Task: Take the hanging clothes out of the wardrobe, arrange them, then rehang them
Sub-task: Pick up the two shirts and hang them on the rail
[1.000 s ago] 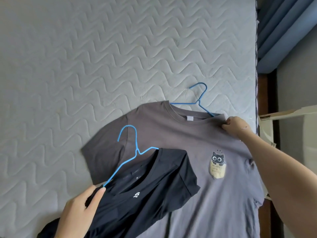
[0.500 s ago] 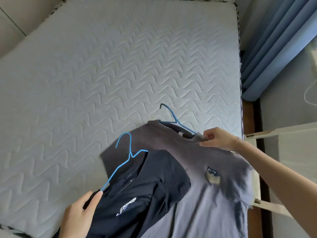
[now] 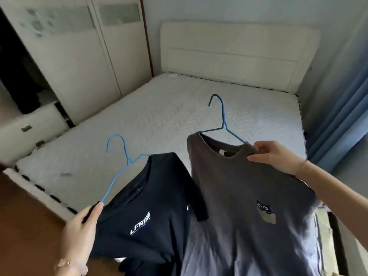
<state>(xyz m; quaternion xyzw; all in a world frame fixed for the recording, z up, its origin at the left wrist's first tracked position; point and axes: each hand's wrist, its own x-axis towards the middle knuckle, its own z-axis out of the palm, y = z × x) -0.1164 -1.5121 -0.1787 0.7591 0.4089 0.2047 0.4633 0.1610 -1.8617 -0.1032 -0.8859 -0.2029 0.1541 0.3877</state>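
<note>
A black T-shirt (image 3: 147,212) with white chest lettering hangs on a blue wire hanger (image 3: 119,156). My left hand (image 3: 83,226) grips its left shoulder together with the hanger's end. To the right, a grey T-shirt (image 3: 249,206) with a small cat print hangs on a second blue wire hanger (image 3: 221,116). My right hand (image 3: 274,156) pinches its right shoulder by the collar, over the hanger's arm. Both shirts are lifted off the mattress (image 3: 159,116) and hang in front of me.
The bare quilted mattress lies ahead with a cream headboard (image 3: 239,54) behind it. A wardrobe (image 3: 79,56) with sliding doors stands at the left, its left section open and dark. Blue curtains (image 3: 342,116) hang at the right. Brown floor shows at lower left.
Both shirts have been lifted off the mattress and now hang upright from my hands. My view has tilted up, bringing the headboard and wardrobe into sight.
</note>
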